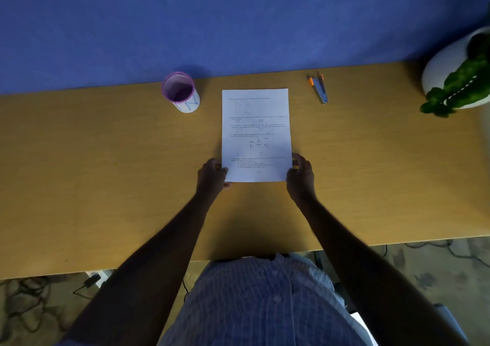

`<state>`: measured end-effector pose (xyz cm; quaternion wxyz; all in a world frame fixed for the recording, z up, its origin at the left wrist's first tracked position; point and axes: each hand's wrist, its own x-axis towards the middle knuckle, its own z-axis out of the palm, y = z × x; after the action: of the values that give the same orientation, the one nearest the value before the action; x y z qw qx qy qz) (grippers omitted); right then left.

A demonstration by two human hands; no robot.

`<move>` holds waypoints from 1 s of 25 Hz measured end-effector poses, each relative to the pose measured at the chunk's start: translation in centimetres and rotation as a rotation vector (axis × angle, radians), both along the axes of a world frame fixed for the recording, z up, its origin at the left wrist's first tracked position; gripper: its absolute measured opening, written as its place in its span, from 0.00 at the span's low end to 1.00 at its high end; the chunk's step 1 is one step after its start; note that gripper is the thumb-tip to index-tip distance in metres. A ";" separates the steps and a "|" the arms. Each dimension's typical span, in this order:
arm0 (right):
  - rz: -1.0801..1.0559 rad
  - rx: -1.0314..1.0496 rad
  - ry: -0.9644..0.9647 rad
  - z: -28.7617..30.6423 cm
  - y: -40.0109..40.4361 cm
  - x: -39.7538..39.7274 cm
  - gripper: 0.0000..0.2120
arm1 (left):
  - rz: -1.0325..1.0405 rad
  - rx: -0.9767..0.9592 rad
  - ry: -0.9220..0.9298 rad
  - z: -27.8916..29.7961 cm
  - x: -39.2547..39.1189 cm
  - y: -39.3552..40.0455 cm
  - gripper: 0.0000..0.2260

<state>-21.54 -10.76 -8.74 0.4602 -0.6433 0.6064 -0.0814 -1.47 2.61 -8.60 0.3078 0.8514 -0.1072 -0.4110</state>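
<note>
Shirt (265,306) is nearest; paper (256,133) is gripped at its near edges by left hand (212,176) and right hand (301,177); stapler (319,89) lies untouched, stapling probably pending.

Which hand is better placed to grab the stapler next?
Probably the right hand. The stapler lies on the desk beyond it, to the right of the paper that both hands hold. The left hand would have to cross over the paper to reach it.

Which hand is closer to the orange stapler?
Right. The right hand holds the paper at its right edge, straight below the stapler; the left hand holds the left edge, farther away.
</note>
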 end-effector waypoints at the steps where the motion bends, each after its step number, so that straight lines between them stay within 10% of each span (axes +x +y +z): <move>1: 0.017 -0.009 0.008 0.0 -0.1 0.0 0.25 | -0.021 0.014 -0.030 0.1 0.0 -0.1 0.17; 15: 0.224 -0.138 0.027 0.4 -0.3 -0.5 0.23 | -0.417 0.145 -0.362 0.4 -0.3 0.3 0.27; 25: 0.531 -0.356 0.397 0.3 0.6 -0.4 0.24 | -0.735 0.243 -0.662 0.9 -2.0 1.5 0.24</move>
<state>-21.91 -10.16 -8.45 0.2198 -0.8513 0.4723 0.0627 -3.48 4.11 -7.66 -0.0088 0.8716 -0.4430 -0.2097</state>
